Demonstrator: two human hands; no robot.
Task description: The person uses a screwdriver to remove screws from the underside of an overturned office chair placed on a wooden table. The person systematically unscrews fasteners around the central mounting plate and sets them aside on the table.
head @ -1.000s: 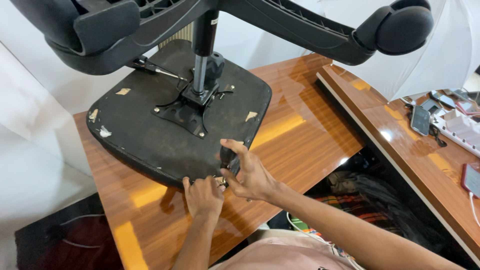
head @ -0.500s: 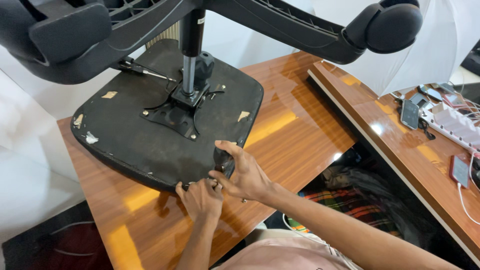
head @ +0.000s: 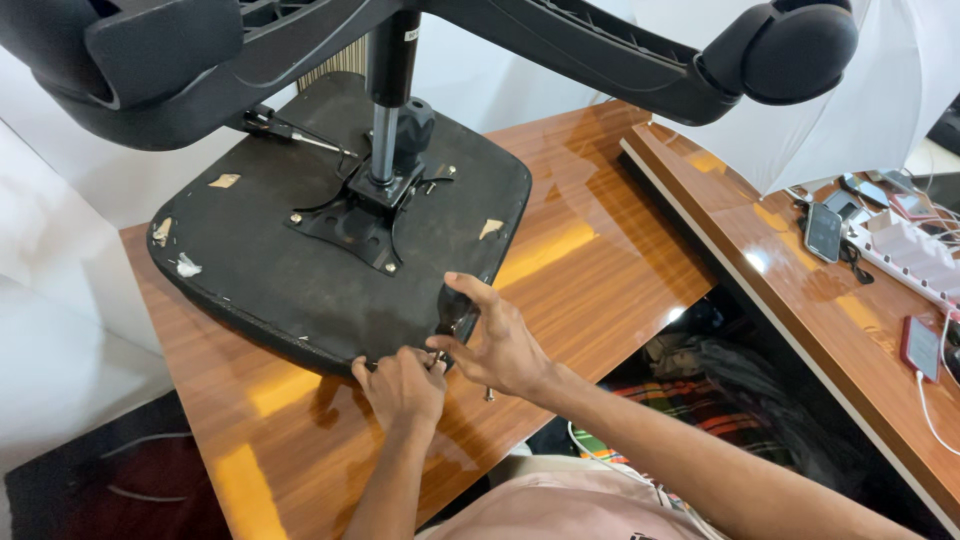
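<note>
Fingertips are the part I cannot read: my left hand (head: pixel 402 388) is curled at the near rim of the upturned chair seat (head: pixel 300 270), knuckles toward me, and whatever it pinches there is hidden under the fingers, so I can say only that it is closed against the seat edge. My right hand (head: pixel 497 340) is wrapped around a dark screwdriver handle (head: pixel 453 305), thumb over the top; the shaft and tip are covered by both hands where they meet, and I cannot tell what the tip sits on. The two hands touch at the seat's near edge.

Above, the chair's black base arms (head: pixel 560 45) and one caster (head: pixel 795 50) run out of the top of the frame, cut off. The chrome gas column (head: pixel 384 140) rises from the metal mounting plate (head: pixel 355 215) at the seat's middle into that base. A lever (head: pixel 290 130) sticks out leftward from the mechanism. Pale scraps of torn fabric dot the seat's underside.

A small screw (head: pixel 489 394) lies on the wooden table (head: pixel 600 250) just beside my right wrist. The table is glossy, striped brown with orange glare patches. To the right, a second wooden surface (head: pixel 800 300) carries a phone (head: pixel 824 232), a white power strip (head: pixel 915 252) and cables, partly cut by the frame edge. Dark clutter fills the gap between the two surfaces; I cannot make it out. White sheeting (head: pixel 60 300) closes the left side.
</note>
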